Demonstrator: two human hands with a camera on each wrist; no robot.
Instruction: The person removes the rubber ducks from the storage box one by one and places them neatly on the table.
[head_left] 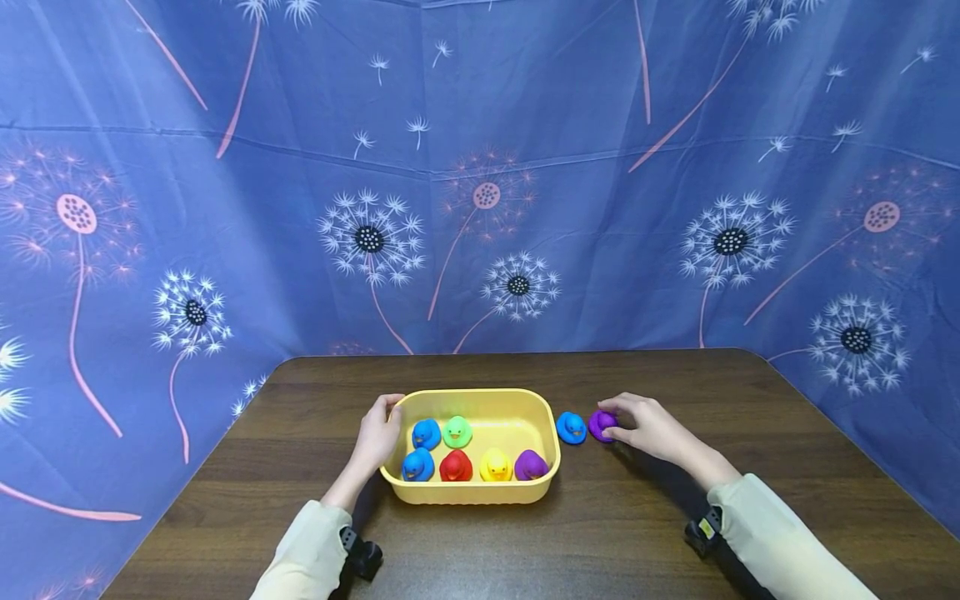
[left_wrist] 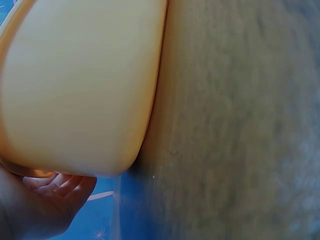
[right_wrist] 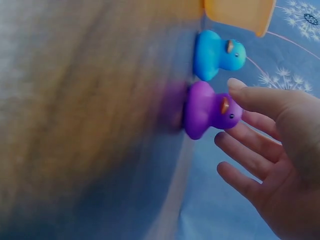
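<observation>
Purple duck (right_wrist: pixel 202 111) stands beside blue duck (right_wrist: pixel 210 56), well inside table edge (head_left: pixel 840 433).

A blue cloth (head_left: pixel 600 200) hangs behind the table (head_left: pixel 645 542) like a wall, and I can see it spreading past both sides too. It's printed all over with big dandelions: white puffs (head_left: pixel 369 239) with dark, dotted centres, and pink heads (head_left: pixel 77 213) on long, curving pink stems, with loose white seeds (head_left: pixel 417 127) scattered higher up. Creases (head_left: pixel 285 148) run across it and soft folds drop down the right side, some paler where the light catches. The tabletop is dark brown with streaky wood grain, its far corners rounded, and a dull sheen (head_left: pixel 487 579) lies along the near edge.
</observation>
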